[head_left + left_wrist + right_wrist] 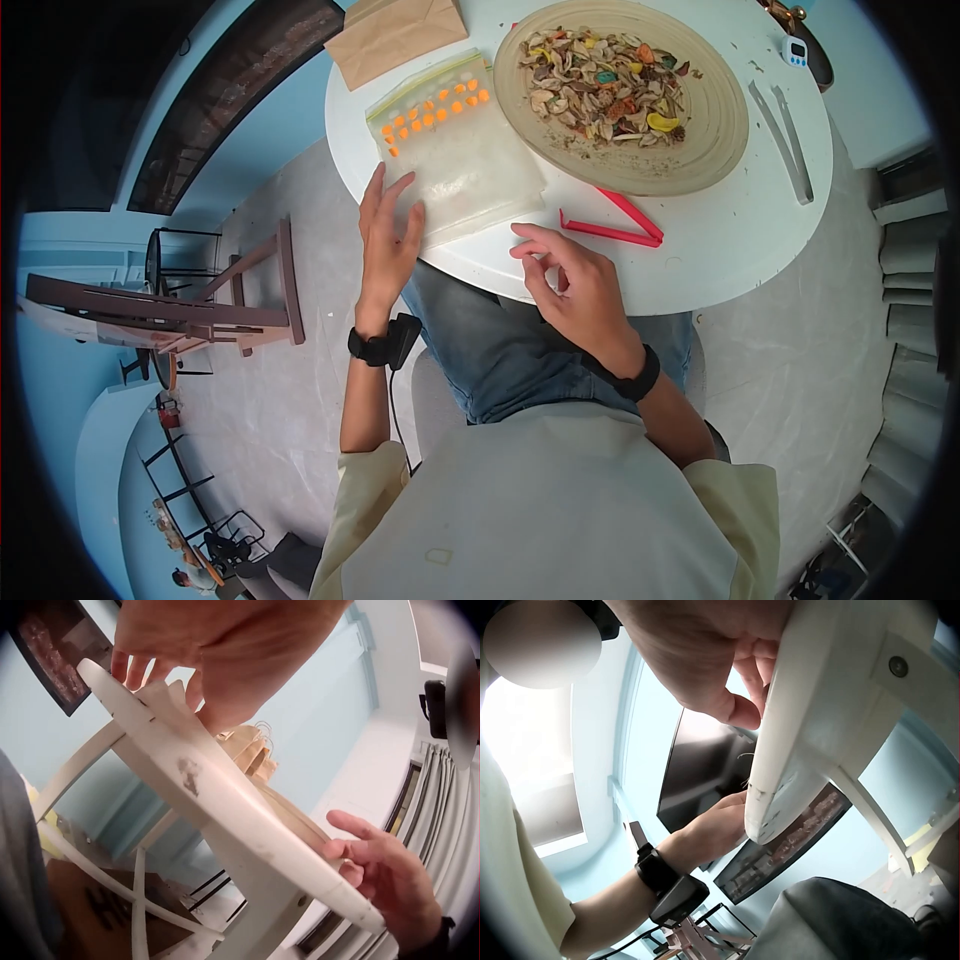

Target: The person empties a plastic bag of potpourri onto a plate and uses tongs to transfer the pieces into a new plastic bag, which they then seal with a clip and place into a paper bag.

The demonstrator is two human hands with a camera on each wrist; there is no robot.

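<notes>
A flat zip bag [465, 180] with orange marks along its upper part and a greenish zip edge lies on the white round table. My left hand [388, 240] is at the bag's left edge, its fingers spread and fairly straight. Near the bag's lower right corner hovers my right hand [580, 295], fingers loosely bent with nothing in them. A red sealing clip [615, 238], opened into a V, lies just beyond the right hand, partly under the plate's rim. In the left wrist view, the left fingers [136, 673] overlap the table edge.
A large round plate [725, 140] bears a heap of dried petals and slices [610, 90]. Metal tongs [785, 145] lie to its right, below a small white and blue timer [795, 52]. A folded brown paper bag [395, 38] lies at the back left. Crumbs dot the table [700, 270].
</notes>
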